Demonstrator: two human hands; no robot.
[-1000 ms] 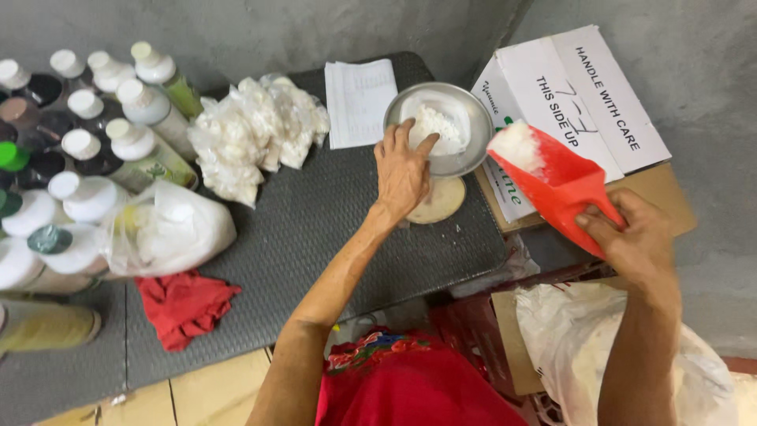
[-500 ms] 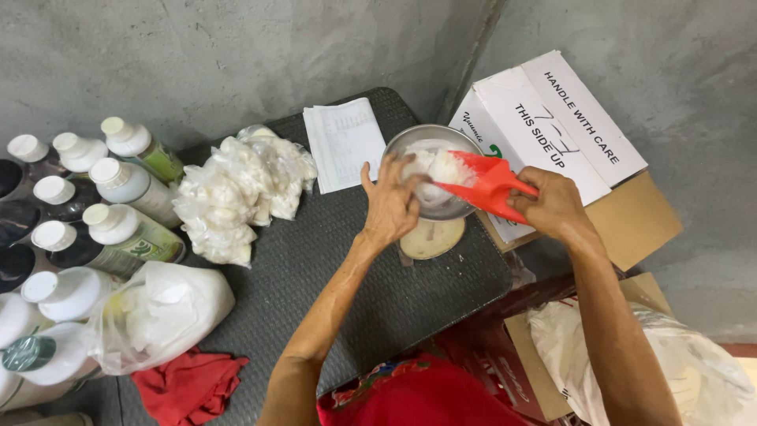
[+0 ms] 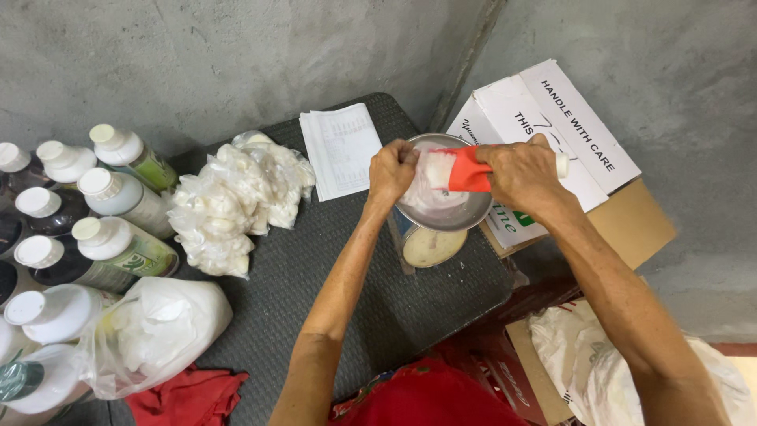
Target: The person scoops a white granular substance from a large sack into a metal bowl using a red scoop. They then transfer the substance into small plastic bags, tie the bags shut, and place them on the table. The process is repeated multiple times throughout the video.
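While the left hand (image 3: 392, 170) grips the metal bowl's (image 3: 449, 217) rim | right hand (image 3: 522, 172) clamps red scoop (image 3: 467, 170) over it | white-labelled cardboard box (image 3: 568, 142) just right | white-capped bottles (image 3: 118, 201) far left.

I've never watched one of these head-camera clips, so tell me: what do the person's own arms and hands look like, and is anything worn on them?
Both arms are bare to past the elbow, lean, no sleeves showing. The left hand and right hand wear no gloves, and no rings, watch or bracelets show. Red patterned clothing shows below.
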